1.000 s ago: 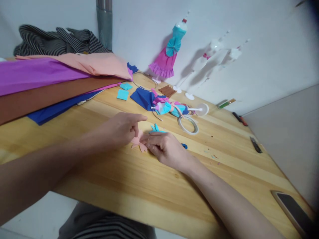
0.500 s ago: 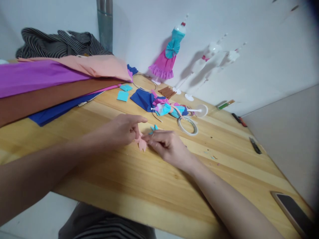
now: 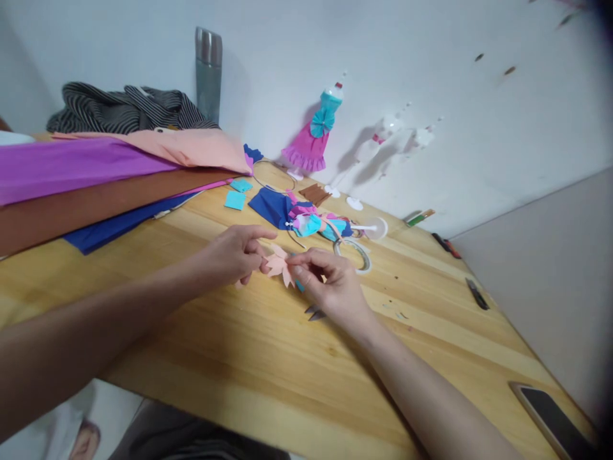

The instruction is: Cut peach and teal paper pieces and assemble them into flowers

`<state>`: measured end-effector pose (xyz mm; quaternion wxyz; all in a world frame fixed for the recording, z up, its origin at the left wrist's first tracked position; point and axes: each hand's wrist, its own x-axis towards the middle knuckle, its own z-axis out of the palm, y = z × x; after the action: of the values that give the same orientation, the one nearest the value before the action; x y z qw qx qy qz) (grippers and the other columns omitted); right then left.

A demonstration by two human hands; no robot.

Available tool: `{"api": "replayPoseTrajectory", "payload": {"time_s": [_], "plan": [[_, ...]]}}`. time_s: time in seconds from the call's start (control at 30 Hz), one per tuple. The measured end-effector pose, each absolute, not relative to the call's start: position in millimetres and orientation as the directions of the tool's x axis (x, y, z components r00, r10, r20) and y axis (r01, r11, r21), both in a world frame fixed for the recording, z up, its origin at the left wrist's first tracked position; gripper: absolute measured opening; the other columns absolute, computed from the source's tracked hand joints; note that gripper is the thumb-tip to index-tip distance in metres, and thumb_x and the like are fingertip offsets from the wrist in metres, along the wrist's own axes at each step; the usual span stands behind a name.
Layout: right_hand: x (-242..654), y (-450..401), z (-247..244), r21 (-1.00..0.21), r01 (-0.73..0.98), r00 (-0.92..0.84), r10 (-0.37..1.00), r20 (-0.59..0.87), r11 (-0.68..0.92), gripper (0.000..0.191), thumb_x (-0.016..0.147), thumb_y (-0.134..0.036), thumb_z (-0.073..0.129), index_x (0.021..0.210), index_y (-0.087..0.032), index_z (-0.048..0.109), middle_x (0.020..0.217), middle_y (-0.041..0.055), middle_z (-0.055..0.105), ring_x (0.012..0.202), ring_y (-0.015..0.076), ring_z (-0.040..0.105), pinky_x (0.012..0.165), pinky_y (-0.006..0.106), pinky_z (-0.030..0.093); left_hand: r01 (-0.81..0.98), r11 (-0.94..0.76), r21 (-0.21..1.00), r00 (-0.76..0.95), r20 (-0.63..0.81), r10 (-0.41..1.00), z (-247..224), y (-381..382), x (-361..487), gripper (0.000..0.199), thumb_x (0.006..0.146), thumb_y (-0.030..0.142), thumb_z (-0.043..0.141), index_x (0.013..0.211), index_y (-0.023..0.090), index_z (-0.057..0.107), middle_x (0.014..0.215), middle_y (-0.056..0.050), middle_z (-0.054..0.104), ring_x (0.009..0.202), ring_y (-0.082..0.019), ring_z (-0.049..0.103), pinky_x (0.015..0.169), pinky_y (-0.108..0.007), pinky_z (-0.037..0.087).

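Note:
A peach paper flower [image 3: 279, 263] with pointed, cut petals is between my hands, over the front half of the table. My right hand [image 3: 328, 278] pinches it near its middle with thumb and forefinger. My left hand [image 3: 239, 254] is at the flower's left side, index finger stretched out above it, the thumb and a curled finger closed at a petal's edge. Partly hidden behind my right fingers is a small turquoise paper piece [image 3: 299, 285]. Two dark pointed tips [image 3: 315, 313], like scissor blades, stick out under my right hand.
Behind lie a dressed doll-like figure [image 3: 313, 223], a tape roll [image 3: 357, 255] and turquoise squares [image 3: 234, 200]. Crepe paper sheets [image 3: 71, 191] cover the left. A figure in a pink skirt [image 3: 306, 150] stands by the wall. To the right are a cutter [image 3: 477, 294] and a phone [image 3: 550, 415].
The flower has been raised and turned, and its petals now face me more. My right hand has shifted slightly; the dark tips beneath it have come into view. The camera has tilted up.

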<state>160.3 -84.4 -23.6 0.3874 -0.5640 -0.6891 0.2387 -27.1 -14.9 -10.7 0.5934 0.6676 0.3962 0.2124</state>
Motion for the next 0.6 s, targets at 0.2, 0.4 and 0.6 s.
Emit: {"api": "replayPoseTrajectory", "payload": {"time_s": [0.2, 0.4, 0.6], "plan": [[156.6, -86.1, -21.8, -0.681, 0.660, -0.203, 0.948, 0.246, 0.318, 0.019, 0.084, -0.016, 0.053, 0.083, -0.016, 0.072, 0.070, 0.0044, 0.067, 0.058, 0.0121, 0.056, 0.055, 0.024, 0.041, 0.372, -0.100, 0.923, 0.423, -0.073, 0.903, -6.0, -12.2, -28.8, 0.054, 0.071, 0.016, 0.051, 0.124, 0.007, 0.056, 0.054, 0.004, 0.056, 0.041, -0.009, 0.047, 0.040, -0.020, 0.036], [155.3, -86.1, -28.1, -0.644, 0.655, -0.376, 0.910, 0.174, 0.394, 0.023, 0.083, -0.007, 0.053, 0.085, -0.019, 0.074, 0.084, 0.0049, 0.072, 0.076, 0.0142, 0.065, 0.068, 0.024, 0.048, 0.298, -0.265, 0.917, 0.591, 0.041, 0.806, -9.1, -17.2, -30.1, 0.056, 0.076, 0.019, 0.046, 0.132, 0.011, 0.051, 0.061, 0.002, 0.064, 0.043, -0.008, 0.048, 0.045, -0.020, 0.038], [157.1, -87.5, -29.1, -0.650, 0.640, -0.423, 0.894, 0.145, 0.409, 0.023, 0.083, -0.007, 0.053, 0.085, -0.018, 0.074, 0.091, 0.0061, 0.073, 0.079, 0.0146, 0.065, 0.072, 0.025, 0.048, 0.464, -0.410, 0.785, 0.722, -0.067, 0.689, -22.7, -19.6, -26.4, 0.067, 0.071, 0.015, 0.045, 0.137, 0.009, 0.046, 0.061, 0.002, 0.067, 0.061, -0.014, 0.060, 0.060, -0.023, 0.043]]}}
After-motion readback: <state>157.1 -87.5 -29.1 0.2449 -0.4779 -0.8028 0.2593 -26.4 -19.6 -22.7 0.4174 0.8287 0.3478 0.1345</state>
